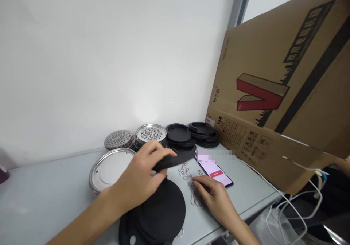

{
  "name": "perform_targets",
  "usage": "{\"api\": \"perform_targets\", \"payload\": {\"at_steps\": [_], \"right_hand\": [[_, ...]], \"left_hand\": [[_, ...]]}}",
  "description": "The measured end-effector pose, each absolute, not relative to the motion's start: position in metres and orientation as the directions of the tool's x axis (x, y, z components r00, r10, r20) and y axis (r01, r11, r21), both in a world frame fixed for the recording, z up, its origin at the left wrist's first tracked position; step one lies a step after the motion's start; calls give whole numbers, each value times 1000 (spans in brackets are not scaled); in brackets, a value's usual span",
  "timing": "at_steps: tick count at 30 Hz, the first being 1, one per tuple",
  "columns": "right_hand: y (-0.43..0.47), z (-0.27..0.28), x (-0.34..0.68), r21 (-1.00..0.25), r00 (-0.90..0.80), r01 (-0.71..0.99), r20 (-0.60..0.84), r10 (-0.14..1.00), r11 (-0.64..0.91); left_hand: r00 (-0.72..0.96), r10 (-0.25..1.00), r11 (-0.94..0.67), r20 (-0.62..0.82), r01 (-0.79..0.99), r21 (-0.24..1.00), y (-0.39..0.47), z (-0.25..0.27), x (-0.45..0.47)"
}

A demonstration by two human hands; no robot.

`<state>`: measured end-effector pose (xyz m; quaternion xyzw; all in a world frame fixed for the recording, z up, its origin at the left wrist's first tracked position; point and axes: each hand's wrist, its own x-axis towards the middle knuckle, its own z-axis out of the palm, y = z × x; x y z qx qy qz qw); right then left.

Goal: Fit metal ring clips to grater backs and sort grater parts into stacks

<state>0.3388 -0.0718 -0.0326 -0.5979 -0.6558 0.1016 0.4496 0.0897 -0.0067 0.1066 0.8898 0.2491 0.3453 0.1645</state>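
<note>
My left hand [149,174] grips a round black plate [180,159] by its near edge, holding it tilted above the table. Below that hand lies a pile of black discs [165,210], partly covered by my forearm. My right hand [216,199] rests low over the table, thumb and fingertips pinched on a bent metal wire clip [193,197]. Several similar wire clips [184,172] are scattered just beyond its fingertips. To the left of my left hand sits a shallow silver round pan-like piece [113,168], with a small hole near its rim.
Along the wall stand stacks of perforated metal discs [120,139], silver-rimmed grater discs [151,132] and black round holders [203,129]. A lit phone [216,172] lies beyond my right hand. A big cardboard box [254,92] leans at right, with white cables [295,212] hanging below it.
</note>
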Motion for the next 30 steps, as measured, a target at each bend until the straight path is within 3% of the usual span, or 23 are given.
{"api": "perform_targets", "payload": {"at_steps": [2,4,7,9,13,16,20,26,30], "right_hand": [[-68,-20,332,-671,171,679,538,825,298],[-61,3,320,-659,193,648,627,755,382],[-44,46,290,-613,66,540,715,697,578],[-29,70,268,-627,-72,445,687,724,639],[0,82,241,-660,-233,361,620,749,659],[9,70,242,-763,-328,273,499,802,586],[7,55,249,-866,-321,220,371,871,449],[4,48,247,-723,-280,426,466,839,543],[4,48,248,-568,-278,512,599,751,644]], "left_hand": [[459,742,-660,489,370,654,-10,112,72],[316,886,-431,339,296,852,-12,113,56],[282,950,-151,133,45,987,-13,110,37],[281,956,-74,82,-37,997,-13,108,26],[208,977,-55,53,6,998,-14,104,6],[245,970,0,-1,3,1000,-12,95,-3],[279,960,20,-8,-40,999,-5,81,-5],[280,960,53,-30,-77,996,5,72,-3],[304,953,55,-24,-94,994,6,73,-7]]}}
